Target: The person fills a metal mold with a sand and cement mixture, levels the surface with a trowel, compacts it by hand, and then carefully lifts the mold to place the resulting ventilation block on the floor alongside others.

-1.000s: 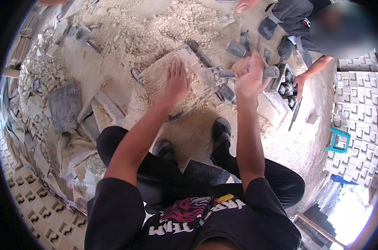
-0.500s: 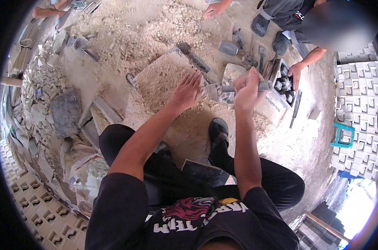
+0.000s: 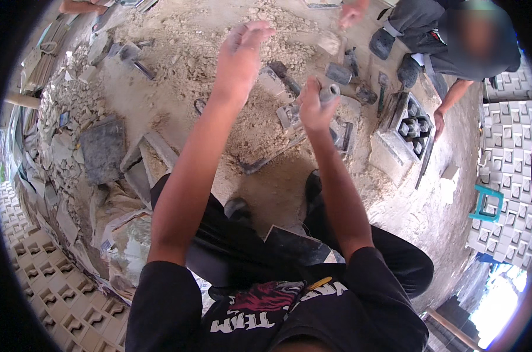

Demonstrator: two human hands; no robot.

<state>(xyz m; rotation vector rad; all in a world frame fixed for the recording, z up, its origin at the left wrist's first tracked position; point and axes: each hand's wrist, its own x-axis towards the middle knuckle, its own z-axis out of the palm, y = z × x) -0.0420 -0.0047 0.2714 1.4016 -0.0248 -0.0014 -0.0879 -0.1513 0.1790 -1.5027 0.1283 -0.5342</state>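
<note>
1. Grey tube-handled tool [image 3: 332, 92]: in the right hand [image 3: 317, 110]. Fist wrapped round the handle, hollow end sticking out at the right of the fist.
2. Metal plate piece [image 3: 288, 115]: just left of the right hand, near the knuckles. Cannot tell if it joins the handle.
3. Left hand [image 3: 239, 56]: raised, ahead and left of the right hand. Half unfolded, fingers together and bent toward the right. Looks empty; palm hidden.
4. Pale sandy heap [image 3: 248, 130]: below both hands, between left forearm and right hand. Dark bar [image 3: 272, 155] lies along its near edge, short of the right hand.
5. Ahead of the right hand and a bit right: grey block-headed tool [image 3: 338, 73], with a green-handled tool [image 3: 381, 97] further right. Both on the dusty ground.
6. Well right of the right hand: pale box [image 3: 388, 154], tilted in view, dark metal shapes [image 3: 413, 128] inside. Co-worker's hand [image 3: 438, 124] is at its right side.
7. Left of the left forearm: angled grey slabs [image 3: 158, 151], then dark square slab [image 3: 103, 149], then broken rubble [image 3: 60, 138].
8. Nearer the body than both hands: dark plate [image 3: 296, 243], between the legs.
9. Far right of the right hand: teal stool [image 3: 488, 203] beside rows of pale notched blocks [image 3: 512, 170].
</note>
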